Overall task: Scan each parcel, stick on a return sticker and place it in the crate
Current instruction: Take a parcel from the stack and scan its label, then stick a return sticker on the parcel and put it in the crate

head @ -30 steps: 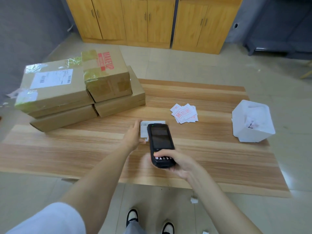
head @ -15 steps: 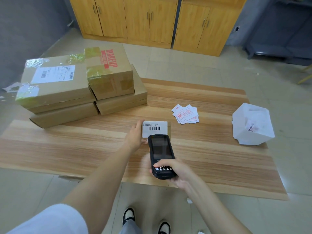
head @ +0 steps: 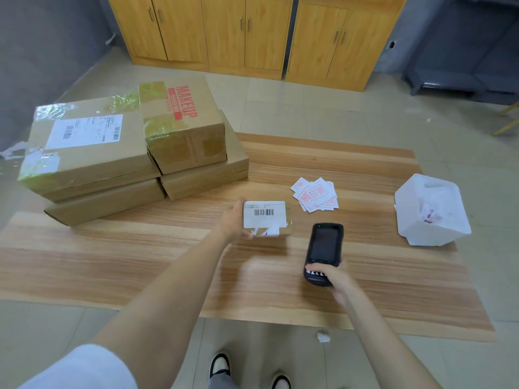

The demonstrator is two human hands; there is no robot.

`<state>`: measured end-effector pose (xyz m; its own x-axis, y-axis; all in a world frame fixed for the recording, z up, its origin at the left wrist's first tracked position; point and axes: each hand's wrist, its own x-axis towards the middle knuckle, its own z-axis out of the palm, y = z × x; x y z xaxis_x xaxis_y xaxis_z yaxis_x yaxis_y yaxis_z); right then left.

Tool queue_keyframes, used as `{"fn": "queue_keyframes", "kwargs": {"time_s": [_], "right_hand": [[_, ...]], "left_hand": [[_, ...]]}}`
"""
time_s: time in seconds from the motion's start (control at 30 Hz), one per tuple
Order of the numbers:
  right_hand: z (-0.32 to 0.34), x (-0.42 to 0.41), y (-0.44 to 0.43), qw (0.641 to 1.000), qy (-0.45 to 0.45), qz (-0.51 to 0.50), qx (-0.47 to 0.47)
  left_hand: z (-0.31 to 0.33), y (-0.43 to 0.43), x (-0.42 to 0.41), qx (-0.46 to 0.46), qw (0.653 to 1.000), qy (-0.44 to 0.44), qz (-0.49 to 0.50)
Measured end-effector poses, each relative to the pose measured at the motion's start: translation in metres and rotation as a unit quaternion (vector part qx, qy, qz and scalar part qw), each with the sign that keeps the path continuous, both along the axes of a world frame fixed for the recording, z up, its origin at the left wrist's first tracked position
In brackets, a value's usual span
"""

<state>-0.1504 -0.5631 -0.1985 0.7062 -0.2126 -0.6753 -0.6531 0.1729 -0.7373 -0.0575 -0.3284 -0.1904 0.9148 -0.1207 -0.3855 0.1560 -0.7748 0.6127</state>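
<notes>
One wooden table (head: 379,276) filled most of the view, its near half and right-centre bare. Four cardboard boxes (head: 92,153) were stacked on its far-left corner, two flat ones below and two above; the left pair jutted past the table's left edge. One white crate (head: 438,220) sat tilted at the right edge, with paper scraps inside. One small parcel (head: 266,219) was near the table's middle, barcode label up, grasped at its left end by the left hand (head: 233,223); whether it rested on the wood or was lifted could not be told. One black handheld scanner (head: 323,252) lay just right of the parcel and apart from it, gripped at its near end by the right hand (head: 332,277). One loose pile of red-printed return stickers (head: 314,195) lay beyond the scanner, uncountable.
</notes>
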Motion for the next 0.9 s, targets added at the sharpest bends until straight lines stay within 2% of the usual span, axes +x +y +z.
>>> {"fn": "queue_keyframes", "kwargs": {"time_s": [0.1, 0.27, 0.43, 0.67, 0.8, 0.9], "right_hand": [[-0.04, 0.003, -0.02, 0.999, 0.013, -0.008, -0.038], [-0.025, -0.002, -0.015, 0.995, 0.036, -0.006, -0.095], [-0.038, -0.001, -0.017, 0.985, 0.031, 0.003, -0.167], [-0.034, 0.012, -0.029, 0.952, 0.129, 0.072, -0.267], [-0.023, 0.05, -0.052, 0.93, 0.097, 0.089, -0.343], [-0.014, 0.102, -0.06, 0.922, 0.065, 0.116, -0.363]], "left_hand": [[-0.002, 0.003, 0.007, -0.009, 1.0, 0.021, -0.002], [-0.006, 0.008, 0.02, -0.003, 0.999, 0.046, -0.019], [-0.007, 0.011, 0.024, 0.003, 0.998, 0.04, -0.039], [0.0, 0.013, 0.034, 0.014, 0.996, 0.061, -0.063], [0.005, 0.016, 0.043, 0.009, 0.993, 0.106, -0.059], [0.011, 0.02, 0.049, 0.004, 0.99, 0.135, -0.045]]}}
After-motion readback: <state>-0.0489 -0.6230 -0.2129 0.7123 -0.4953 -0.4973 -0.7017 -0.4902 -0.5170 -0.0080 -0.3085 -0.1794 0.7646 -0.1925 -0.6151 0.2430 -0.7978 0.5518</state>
